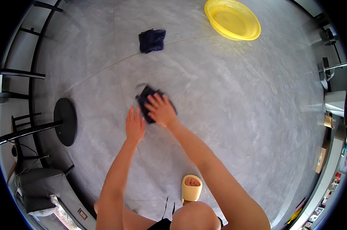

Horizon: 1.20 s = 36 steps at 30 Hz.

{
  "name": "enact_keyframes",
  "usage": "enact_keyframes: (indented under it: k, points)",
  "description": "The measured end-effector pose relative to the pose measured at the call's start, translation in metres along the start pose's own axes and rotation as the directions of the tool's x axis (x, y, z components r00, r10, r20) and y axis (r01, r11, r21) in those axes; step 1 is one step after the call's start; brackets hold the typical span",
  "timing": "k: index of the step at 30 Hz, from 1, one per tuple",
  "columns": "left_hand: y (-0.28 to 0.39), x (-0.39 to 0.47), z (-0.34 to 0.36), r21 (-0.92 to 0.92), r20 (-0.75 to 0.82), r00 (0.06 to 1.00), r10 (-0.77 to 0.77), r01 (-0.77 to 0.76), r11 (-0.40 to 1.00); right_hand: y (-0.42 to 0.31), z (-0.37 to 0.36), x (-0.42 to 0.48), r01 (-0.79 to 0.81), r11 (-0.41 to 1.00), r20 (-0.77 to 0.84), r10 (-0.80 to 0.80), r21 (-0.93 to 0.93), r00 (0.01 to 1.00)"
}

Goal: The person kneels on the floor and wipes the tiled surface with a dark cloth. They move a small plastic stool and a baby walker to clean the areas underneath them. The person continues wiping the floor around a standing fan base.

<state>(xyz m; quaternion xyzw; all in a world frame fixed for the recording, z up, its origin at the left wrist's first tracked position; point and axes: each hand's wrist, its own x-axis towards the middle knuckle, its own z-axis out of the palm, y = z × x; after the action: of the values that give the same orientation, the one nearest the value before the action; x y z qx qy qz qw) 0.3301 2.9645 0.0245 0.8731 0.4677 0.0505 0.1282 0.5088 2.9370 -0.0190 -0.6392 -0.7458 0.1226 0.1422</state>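
Note:
My right hand [161, 110] lies flat with spread fingers on top of a folded dark navy cloth [145, 95] on the grey floor. The cloth is blurred at its edges, and part of it is hidden beneath the palm. Just left of the cloth's near corner, my left hand [135, 126] reaches over the floor with its fingers extended and holds nothing. Whether that hand touches the floor is hard to tell. Farther ahead, a second folded dark navy cloth [152, 41] rests on the floor.
A yellow plastic basin [233, 20] stands at the far right. To the left are a round black stand base [65, 122] and a grey sofa [44, 184]. A shelf unit [320, 184] lines the right side. My foot in a yellow slipper [191, 191] is close by.

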Motion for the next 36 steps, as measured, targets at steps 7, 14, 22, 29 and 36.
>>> enact_keyframes:
  k: [7,14,22,29,36]
  points:
    - [0.025,0.05,0.011,0.221,0.317,0.939,-0.133,0.064,0.973,0.197,-0.095,-0.05,-0.613,0.727,0.015,0.648,-0.31,0.761]
    - [0.027,0.058,-0.001,0.191,0.49,0.855,-0.17,0.085,0.978,0.257,-0.093,-0.232,-0.974,0.141,-0.385,0.901,-0.18,0.201]
    - [-0.02,0.088,-0.013,0.178,0.789,0.608,-0.091,-0.084,0.98,0.116,-0.06,-0.078,-0.662,0.701,0.091,0.702,-0.264,0.707]
    - [0.023,0.202,-0.075,0.108,0.918,0.397,-0.011,-0.225,0.968,0.132,-0.065,-0.005,-0.225,0.973,0.195,0.231,-0.052,0.953]
    - [0.009,0.319,0.01,-0.199,-0.134,0.907,0.4,-0.42,0.885,0.198,-0.086,-0.03,-0.677,0.702,0.02,0.697,-0.221,0.717]
